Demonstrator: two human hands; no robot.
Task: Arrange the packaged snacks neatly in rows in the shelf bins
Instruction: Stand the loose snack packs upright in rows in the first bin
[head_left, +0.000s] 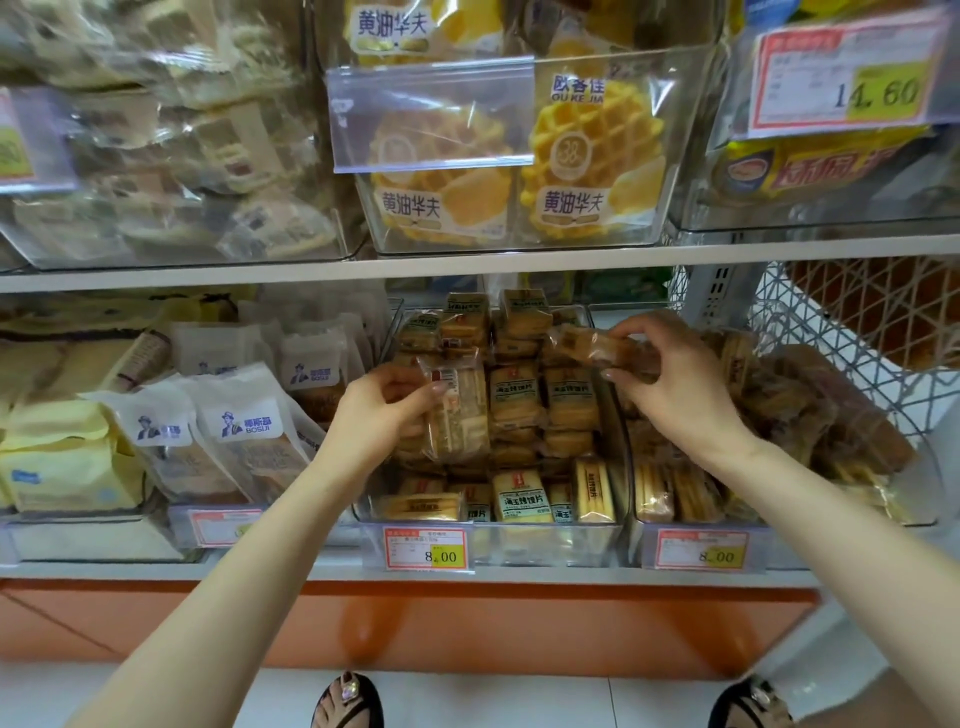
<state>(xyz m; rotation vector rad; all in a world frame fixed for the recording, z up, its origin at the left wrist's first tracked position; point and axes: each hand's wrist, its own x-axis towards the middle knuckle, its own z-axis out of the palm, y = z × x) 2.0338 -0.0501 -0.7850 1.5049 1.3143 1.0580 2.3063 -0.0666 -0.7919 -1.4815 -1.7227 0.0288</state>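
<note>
The left grip holds a clear snack pack upright, with thumb and curled fingers pinching its upper left edge. The right grip pinches a second pack by its right end and holds it roughly level, higher than the first. Both packs hang over the middle bin. Its stacked toast packs sit between and just below the 2 grips, some upright in rows, some tipped. Under the right grip and out to its right, the neighbouring bin holds darker brown packs in a loose heap. Left of the left grip stand white bags. Below the left grip, a price tag on the middle bin's front reads 8.00. Above both grips, waffle packs fill a clear bin on the upper shelf.
</note>
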